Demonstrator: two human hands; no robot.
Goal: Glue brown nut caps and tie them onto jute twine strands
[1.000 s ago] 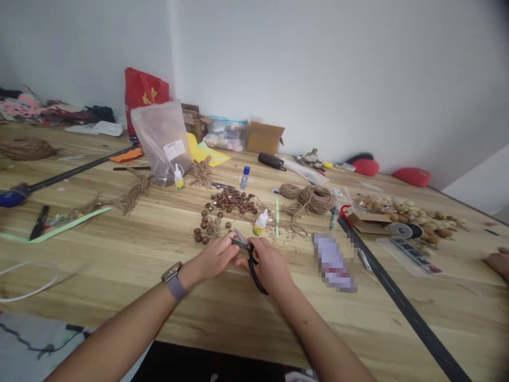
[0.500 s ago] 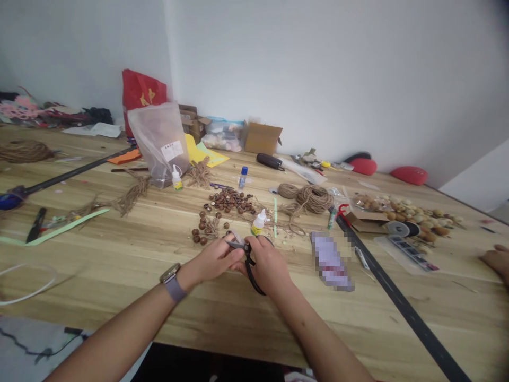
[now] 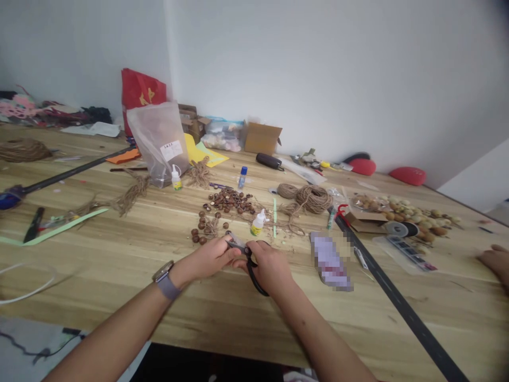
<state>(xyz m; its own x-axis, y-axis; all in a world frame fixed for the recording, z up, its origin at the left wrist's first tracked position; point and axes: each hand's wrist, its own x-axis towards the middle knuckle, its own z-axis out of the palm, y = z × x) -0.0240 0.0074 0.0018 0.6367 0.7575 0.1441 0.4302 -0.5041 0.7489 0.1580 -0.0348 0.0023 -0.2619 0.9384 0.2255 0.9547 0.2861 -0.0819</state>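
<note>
My right hand [image 3: 268,265] is closed round the black handles of a pair of scissors [image 3: 247,259], whose blades point left toward my other hand. My left hand [image 3: 210,256], with a grey watch on its wrist, pinches something small at the blade tips; I cannot make out what it is. Both hands hover just above the wooden table [image 3: 119,249]. Right behind them lie several brown nut shells [image 3: 228,201] and a small glue bottle [image 3: 257,223].
A coil of jute twine [image 3: 314,198] lies behind on the right, and a clear plastic bag [image 3: 159,140] stands at the back left. A black strip [image 3: 397,302] runs diagonally across the table on the right. Another person's hand [image 3: 495,261] rests at the far right edge.
The scissor blades have come together at my left fingertips. Both hands have stayed in the same spot; the view has shifted a little.
</note>
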